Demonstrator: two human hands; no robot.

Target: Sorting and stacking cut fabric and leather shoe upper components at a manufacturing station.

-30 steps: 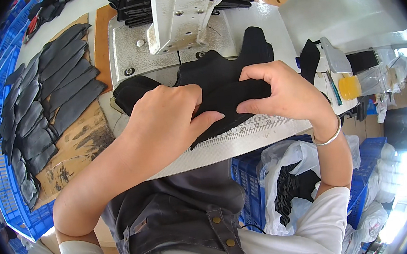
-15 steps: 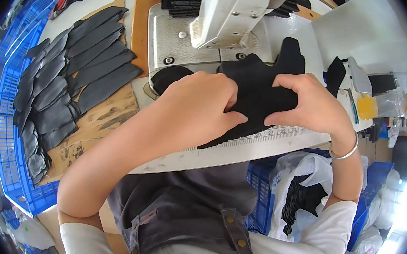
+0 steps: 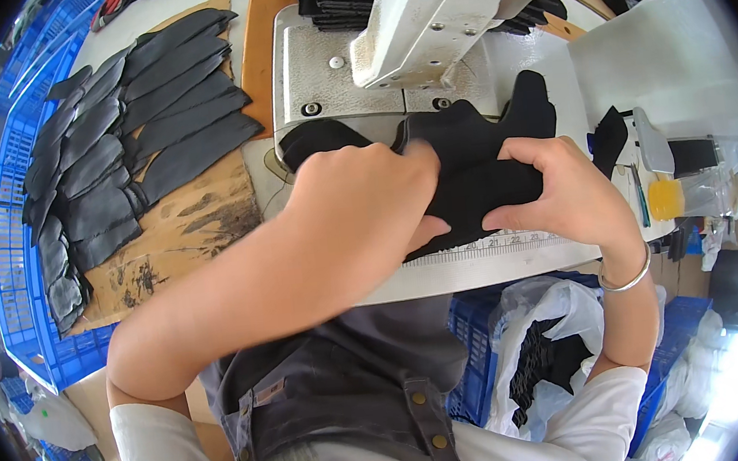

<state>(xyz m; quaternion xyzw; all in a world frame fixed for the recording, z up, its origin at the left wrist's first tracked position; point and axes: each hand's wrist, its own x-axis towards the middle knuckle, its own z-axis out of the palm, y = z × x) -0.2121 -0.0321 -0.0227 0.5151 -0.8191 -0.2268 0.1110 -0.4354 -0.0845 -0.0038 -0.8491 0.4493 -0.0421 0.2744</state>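
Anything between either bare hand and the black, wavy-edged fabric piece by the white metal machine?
Nothing visible: bare right hand and bare left hand both rest on the black, wavy-edged fabric piece.

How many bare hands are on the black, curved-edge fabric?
2. The bare left hand is over the left part of the black, curved-edge fabric, its fingertips mostly hidden; the bare right hand is at the fabric's right side. No third hand shows there.

Workshop with sewing machine [image 3: 428,31], cut pieces [image 3: 193,158]
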